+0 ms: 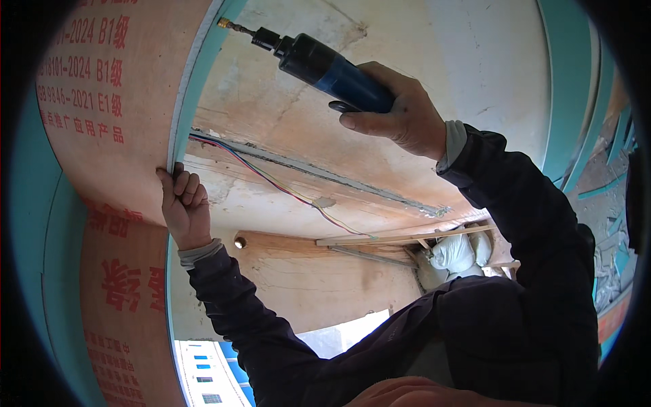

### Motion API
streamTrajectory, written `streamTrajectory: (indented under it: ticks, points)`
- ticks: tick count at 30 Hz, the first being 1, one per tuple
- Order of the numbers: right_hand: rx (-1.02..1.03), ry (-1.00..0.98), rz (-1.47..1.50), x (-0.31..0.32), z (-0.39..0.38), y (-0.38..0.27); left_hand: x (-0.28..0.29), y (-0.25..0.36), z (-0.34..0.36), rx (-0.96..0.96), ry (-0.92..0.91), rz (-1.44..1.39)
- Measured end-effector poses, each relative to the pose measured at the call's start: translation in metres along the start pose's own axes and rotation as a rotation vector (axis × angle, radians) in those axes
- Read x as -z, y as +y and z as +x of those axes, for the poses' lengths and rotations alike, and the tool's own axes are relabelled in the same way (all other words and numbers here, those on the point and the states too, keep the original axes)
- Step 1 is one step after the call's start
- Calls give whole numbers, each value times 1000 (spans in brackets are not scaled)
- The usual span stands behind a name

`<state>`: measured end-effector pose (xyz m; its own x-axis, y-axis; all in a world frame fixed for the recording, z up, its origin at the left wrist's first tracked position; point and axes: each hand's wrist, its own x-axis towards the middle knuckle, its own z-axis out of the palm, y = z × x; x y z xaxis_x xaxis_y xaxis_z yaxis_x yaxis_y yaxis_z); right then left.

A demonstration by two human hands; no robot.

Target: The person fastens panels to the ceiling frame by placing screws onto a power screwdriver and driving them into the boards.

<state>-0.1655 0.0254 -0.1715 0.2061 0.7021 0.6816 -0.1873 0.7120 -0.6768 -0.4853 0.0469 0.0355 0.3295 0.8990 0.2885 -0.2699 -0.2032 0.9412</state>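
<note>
My right hand point(415, 115) is wrapped around a black and blue power screwdriver point(325, 71). A slim bit with a brass-coloured tip point(223, 23) sticks out of its front. That tip is at the teal board edge point(211, 61) at the top; whether it touches cannot be made out. Lower down, my left hand point(185, 207) pinches the same edge, its thumb by the brown panel and its fingers curled on the other side. The brown panel point(129, 159), with red lettering, curves down the left side.
Thin coloured wires point(271, 178) hang along a grey channel point(305, 168) in the stained ceiling. White sacks point(453, 252) lie by a wooden batten point(407, 237). Further teal boards point(566, 81) stand at the right, with rubble point(610, 251) beyond. A window opening point(207, 373) shows a building.
</note>
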Motion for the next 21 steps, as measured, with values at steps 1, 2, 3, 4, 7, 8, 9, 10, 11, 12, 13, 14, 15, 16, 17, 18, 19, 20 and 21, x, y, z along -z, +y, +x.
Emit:
streamTrajectory:
  ticks: [1,2,3,4,7,8,9,10,11,12,13,14,15,16,17,18,19,20,21]
  points:
    - [-4,-1,-10,-1,0,-1,0,0,0,-3,-5,1]
    - [-8,-2,-21,-1,0,-1,0,0,0,-2,-3,1]
    - [-11,-3,-19,-1,0,-1,0,0,0,-2,0,-2]
    - [-1,0,-27,-1,0,0,0,0,-1,-2,3,-5]
    - [14,6,-37,-1,-1,2,1,-2,-1,-5,10,-4]
    - [17,8,-39,-1,-1,1,0,-2,0,-13,9,-2]
    - [19,11,-40,0,-1,1,0,-2,0,-19,8,-1]
    - [21,14,-41,1,-1,1,-1,-3,0,-17,8,0]
    - [19,15,-40,2,-1,1,-2,-3,0,-20,9,0]
    - [17,16,-46,4,-2,1,-3,-4,1,-22,10,0]
    - [18,15,-53,4,-2,0,-4,-4,1,-26,11,0]
    - [18,13,-60,5,-2,0,-5,-5,1,-26,12,0]
    - [17,12,-59,7,-2,-1,-7,-5,1,-28,17,4]
    - [22,16,-74,8,-1,-2,-9,-6,1,-32,23,9]
    - [27,18,-87,9,0,-3,-11,-7,2,-37,32,12]
    - [32,7,-98,5,2,-4,-6,-6,1,-47,49,9]
    - [33,-18,-92,3,5,-3,0,-7,3,-24,-15,-6]
    - [49,-36,-60,-1,8,-1,11,-2,-1,-22,-58,-20]
    - [65,-60,-31,-1,10,-1,16,1,-6,-25,-98,-38]
